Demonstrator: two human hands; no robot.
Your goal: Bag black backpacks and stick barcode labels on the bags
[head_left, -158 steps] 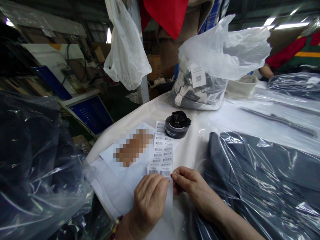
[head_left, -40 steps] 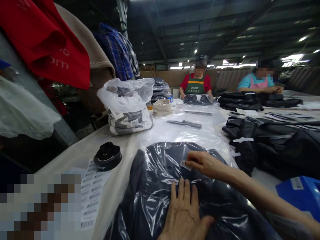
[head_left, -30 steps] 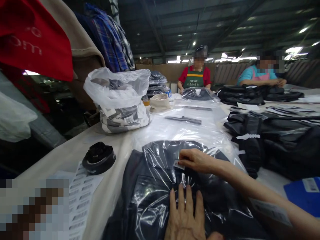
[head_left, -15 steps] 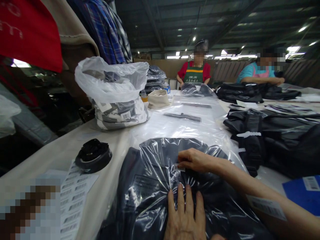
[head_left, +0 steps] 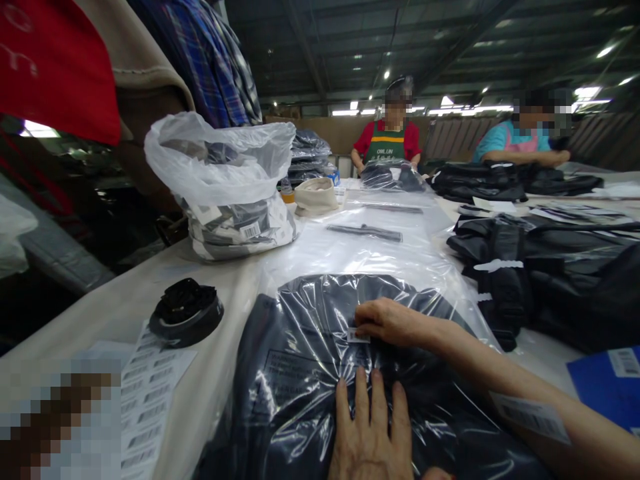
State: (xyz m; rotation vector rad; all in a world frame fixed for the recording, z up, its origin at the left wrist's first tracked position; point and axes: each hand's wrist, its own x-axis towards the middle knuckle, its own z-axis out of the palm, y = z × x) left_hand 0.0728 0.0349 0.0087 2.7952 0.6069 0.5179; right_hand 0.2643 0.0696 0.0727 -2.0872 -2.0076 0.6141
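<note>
Head view, from your left across to your right. At the left table edge (head_left: 100,313) the sheet of barcode labels (head_left: 150,393) lies close to the drop, with the black tape roll (head_left: 186,312) just behind it; a sweep of your forearm that way could push either off. Further back stands the white plastic bag (head_left: 225,180) stuffed with tagged packets, well apart from your hands.

Your left hand (head_left: 373,433) lies flat, fingers spread, pressing on the clear bag with the dark garment (head_left: 310,353) in the middle of the table in front of you. The film is puckered into radiating creases right ahead of those fingers. Your right hand (head_left: 390,321) pinches a small white sticker (head_left: 358,335) against the film just above the creases. If it goes down over a wrinkle, it may seal with a fold or sit crooked, and the slippery film could shift under your palm if the pressure eases.

To the right, a heap of black garments (head_left: 540,267) lies near your right forearm, and a blue box (head_left: 605,387) sits at the near right, so room on that side is tight. The open space lies ahead, on the flat clear bags (head_left: 370,250) beyond the garment. Two people work at the far end, well away.
</note>
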